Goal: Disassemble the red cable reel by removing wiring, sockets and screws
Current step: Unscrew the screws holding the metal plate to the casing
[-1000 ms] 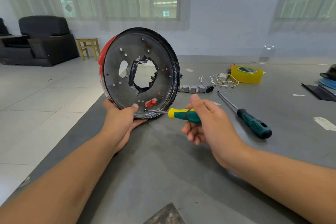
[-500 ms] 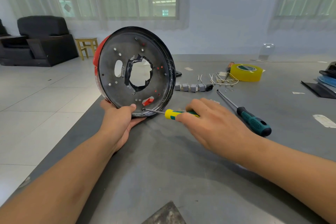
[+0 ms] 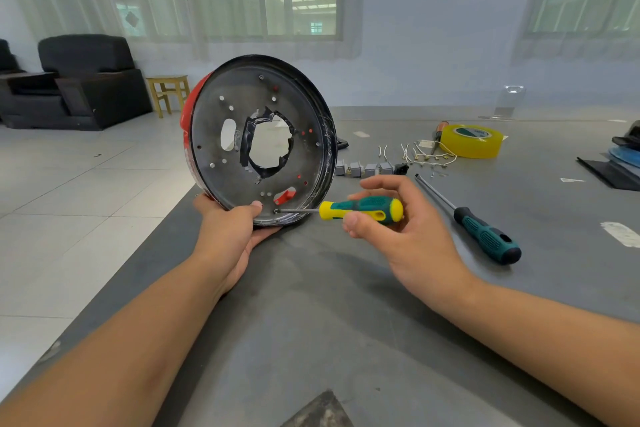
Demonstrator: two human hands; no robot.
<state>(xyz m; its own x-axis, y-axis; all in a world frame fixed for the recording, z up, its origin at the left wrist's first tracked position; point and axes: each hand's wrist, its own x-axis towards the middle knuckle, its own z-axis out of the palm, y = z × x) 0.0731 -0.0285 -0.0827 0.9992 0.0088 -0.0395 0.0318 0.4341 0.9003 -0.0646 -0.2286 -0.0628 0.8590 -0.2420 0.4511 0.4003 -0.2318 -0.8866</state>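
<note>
The cable reel [image 3: 214, 135] stands on edge at the table's left side, its black inner face with a torn central hole turned toward me and its red shell behind. My left hand [image 3: 231, 229] grips its lower rim from below. My right hand [image 3: 391, 229] holds a small yellow-and-green screwdriver [image 3: 360, 210] by thumb and fingertips, its tip in a screw hole near the reel's bottom edge. Removed grey sockets [image 3: 367, 169] and loose wires [image 3: 426, 153] lie behind on the table.
A long teal-handled screwdriver [image 3: 485, 236] lies right of my right hand. A yellow tape roll [image 3: 471, 140] sits at the back right, dark and blue items [image 3: 620, 163] at the far right. The grey table [image 3: 329, 322] edge runs diagonally on the left, floor beyond.
My right hand rolled from palm-down over the handle to a fingertip grip with the handle exposed. The reel tilted slightly; the screwdriver tip stayed at the same hole.
</note>
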